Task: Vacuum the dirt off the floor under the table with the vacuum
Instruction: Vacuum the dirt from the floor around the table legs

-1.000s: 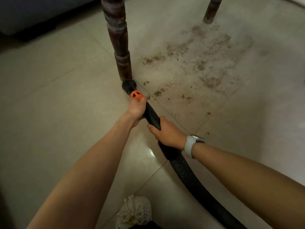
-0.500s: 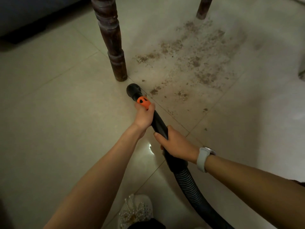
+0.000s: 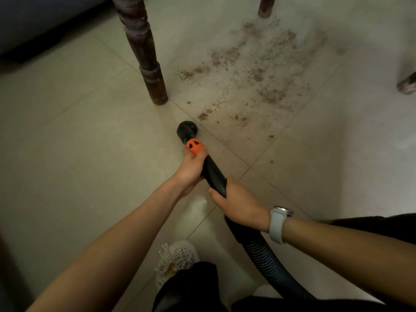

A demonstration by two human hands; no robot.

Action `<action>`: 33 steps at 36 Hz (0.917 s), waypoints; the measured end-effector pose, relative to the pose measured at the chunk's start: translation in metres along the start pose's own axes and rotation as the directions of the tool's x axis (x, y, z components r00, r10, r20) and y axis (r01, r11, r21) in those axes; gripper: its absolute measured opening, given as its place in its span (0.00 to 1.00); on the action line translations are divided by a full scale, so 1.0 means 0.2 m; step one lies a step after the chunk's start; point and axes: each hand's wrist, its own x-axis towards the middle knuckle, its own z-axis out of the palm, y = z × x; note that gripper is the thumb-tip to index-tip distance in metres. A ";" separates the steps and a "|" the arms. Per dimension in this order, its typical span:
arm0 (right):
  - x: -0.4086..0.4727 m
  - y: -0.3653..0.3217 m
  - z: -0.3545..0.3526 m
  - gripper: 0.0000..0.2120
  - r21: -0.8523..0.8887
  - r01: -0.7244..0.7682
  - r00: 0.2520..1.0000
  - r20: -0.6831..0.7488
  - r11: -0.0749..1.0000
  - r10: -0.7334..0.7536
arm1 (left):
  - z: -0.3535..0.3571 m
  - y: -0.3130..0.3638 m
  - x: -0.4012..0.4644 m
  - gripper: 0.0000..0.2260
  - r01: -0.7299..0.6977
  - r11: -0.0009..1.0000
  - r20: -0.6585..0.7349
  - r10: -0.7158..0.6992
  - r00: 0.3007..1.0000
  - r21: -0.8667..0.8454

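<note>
A black vacuum hose [image 3: 258, 248] ends in a rigid black tube with an orange collar [image 3: 194, 147] and a round nozzle [image 3: 186, 129] that points at the tiled floor. My left hand [image 3: 191, 170] grips the tube just behind the orange collar. My right hand [image 3: 238, 203], with a white watch on the wrist, grips the tube lower down where it meets the ribbed hose. Brown dirt [image 3: 254, 75] is scattered over the tiles beyond the nozzle, with the nearest crumbs [image 3: 203, 115] just ahead of it.
A dark turned wooden table leg [image 3: 144, 55] stands left of the dirt, a second leg [image 3: 266, 6] at the top and a third [image 3: 407, 84] at the right edge. A white beaded shoe [image 3: 177, 260] is below. Dark furniture [image 3: 33, 25] fills the top left.
The nozzle has pulled back from the foot of the near table leg toward me, and both hands moved back with it. The view has widened, showing a third leg at the right.
</note>
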 end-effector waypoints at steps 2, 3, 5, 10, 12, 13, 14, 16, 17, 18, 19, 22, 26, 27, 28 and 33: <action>-0.01 0.00 -0.01 0.18 0.008 -0.006 1.000 -0.010 1.000 0.006 | 0.01 0.00 -0.01 0.24 -0.005 1.000 0.001 0.005 1.000 -0.021; -0.01 0.01 -0.02 0.18 0.018 -0.013 1.000 -0.015 1.000 0.013 | 0.03 0.00 -0.01 0.24 -0.006 1.000 0.010 0.006 1.000 -0.025; -0.03 0.06 -0.03 0.17 0.051 -0.034 0.999 -0.028 0.998 0.035 | 0.08 -0.02 -0.01 0.24 -0.008 1.000 0.033 0.008 0.999 -0.013; -0.03 0.15 -0.07 0.16 0.127 -0.053 0.998 -0.020 0.991 0.056 | 0.20 -0.05 0.01 0.21 -0.050 0.998 0.032 0.048 0.998 0.044; 0.00 0.16 -0.08 0.16 0.139 -0.042 0.999 -0.006 0.989 0.043 | 0.21 -0.04 0.04 0.19 -0.076 0.995 0.014 0.075 0.997 0.063; 0.02 0.15 -0.09 0.17 0.143 -0.035 0.999 -0.001 0.989 0.035 | 0.21 -0.04 0.07 0.18 -0.091 0.993 -0.001 0.091 0.996 0.072; 0.05 0.14 -0.09 0.17 0.144 -0.025 1.000 0.001 0.989 0.025 | 0.20 -0.03 0.09 0.18 -0.103 0.992 -0.018 0.105 0.994 0.078; 0.11 0.12 -0.09 0.17 0.140 -0.008 1.000 0.004 0.990 0.007 | 0.17 -0.01 0.13 0.19 -0.125 0.989 -0.048 0.129 0.990 0.081; 0.14 0.10 -0.09 0.18 0.132 0.000 1.000 0.003 0.991 -0.001 | 0.15 0.00 0.16 0.19 -0.136 0.988 -0.061 0.141 0.988 0.079; 0.17 0.08 -0.08 0.18 0.117 0.010 1.000 -0.002 0.993 -0.009 | 0.13 0.02 0.19 0.19 -0.144 0.987 -0.072 0.149 0.986 0.077; 0.21 0.06 -0.08 0.18 0.099 0.021 1.000 -0.011 0.995 -0.020 | 0.11 0.04 0.22 0.20 -0.145 0.987 -0.082 0.151 0.985 0.074; 0.32 -0.01 -0.08 0.18 0.054 0.049 0.998 -0.037 0.997 -0.047 | 0.05 0.11 0.31 0.22 -0.131 0.990 -0.105 0.136 0.985 0.056; 0.45 -0.08 -0.10 0.20 0.046 0.063 0.996 -0.058 0.997 -0.060 | 0.00 0.21 0.41 0.22 -0.108 0.992 -0.127 0.116 0.985 0.067; 0.48 -0.09 -0.10 0.20 0.067 0.067 0.997 -0.054 0.996 -0.064 | 0.00 0.24 0.43 0.22 -0.104 0.992 -0.130 0.114 0.985 0.076; 0.51 -0.10 -0.10 0.21 0.089 0.070 0.997 -0.049 0.994 -0.066 | -0.01 0.26 0.45 0.22 -0.104 0.991 -0.128 0.114 0.985 0.087; 0.61 -0.12 -0.10 0.22 0.169 0.103 0.994 -0.050 0.980 -0.096 | -0.04 0.31 0.52 0.22 -0.097 0.985 -0.113 0.114 0.987 0.142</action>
